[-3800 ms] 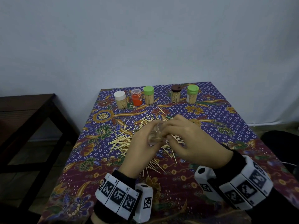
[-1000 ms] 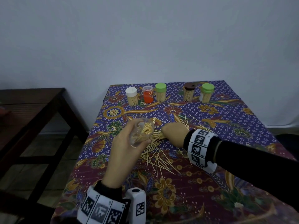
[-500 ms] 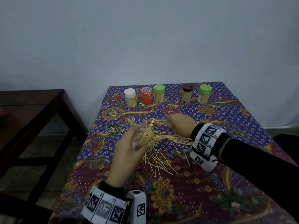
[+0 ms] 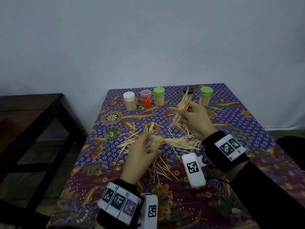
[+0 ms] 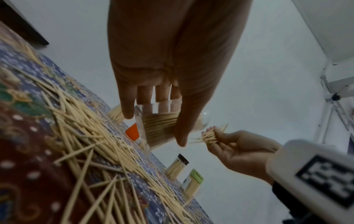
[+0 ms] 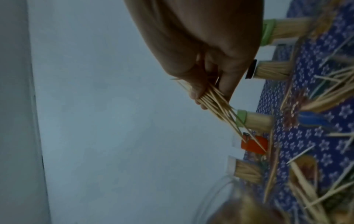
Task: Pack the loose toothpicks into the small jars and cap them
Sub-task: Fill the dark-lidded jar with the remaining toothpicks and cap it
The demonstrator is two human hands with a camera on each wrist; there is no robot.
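Both hands are busy and apart. The left hand (image 4: pixel 140 152) wraps around a small clear plastic jar (image 4: pixel 155 141) partly full of toothpicks, tipped sideways above the surface (image 4: pixel 181 204). The right hand (image 4: pixel 196 119) pinches a bunch of thin wooden toothpicks (image 4: pixel 180 108) in the air. More loose toothpicks (image 4: pixel 178 141) lie scattered on the flowery cloth. Five capped jars (image 4: pixel 159 96) stand at the back.

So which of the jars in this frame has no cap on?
The clear jar gripped in the left hand, tilted above the loose toothpicks. The five jars in the back row all wear caps: white, clear over orange, green, brown, green.
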